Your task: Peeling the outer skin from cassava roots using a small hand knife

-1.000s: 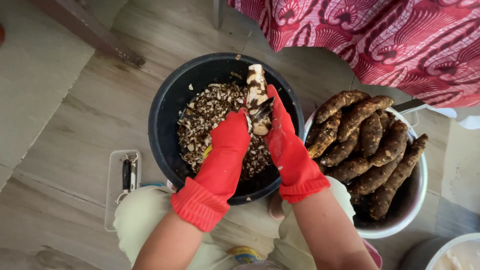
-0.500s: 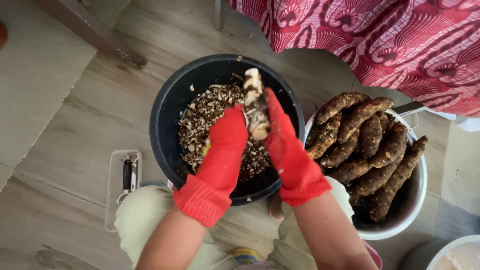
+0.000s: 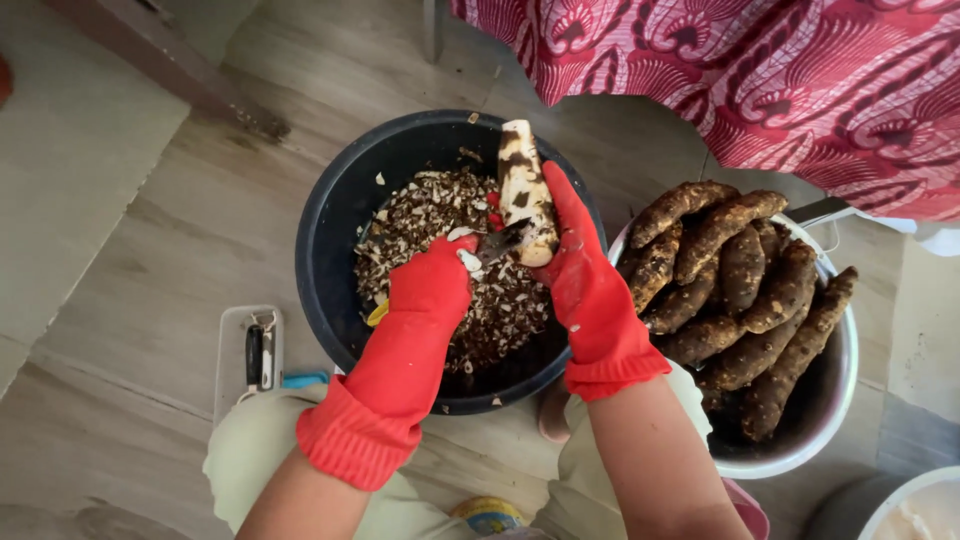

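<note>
The right hand (image 3: 590, 285), in a red rubber glove, is wrapped round the low end of a long root (image 3: 525, 190) & holds it up over the black tub (image 3: 330, 250), tip pointing to 12 o'clock. The left hand (image 3: 430, 290), also in a red glove, is closed tight on a small knife (image 3: 500, 242); the blade lies flat on the root near the bottom, at about 3 o'clock from that hand. The root is mostly white now, w/ a few dark patches of skin left near the top & middle, so I think it is almost peeled but not quite. The tub under the hands has a big heap of peels (image 3: 450, 270), brown & white bits, so a lot of peeling looks done. At 3 o'clock from the hands sits a white bowl (image 3: 790, 460) piled w/ brown roots (image 3: 740, 290), all w/ skin on, so lots are left to do. At 9 o'clock, on the wood floor (image 3: 170, 220), lies a clear tray (image 3: 232, 340) w/ a small dark tool in it. At 1 o'clock hangs a red patterned cloth (image 3: 780, 80). At 5 o'clock, in the corner, is the edge of another white bowl (image 3: 905, 500); can't tell what is in it.
</note>
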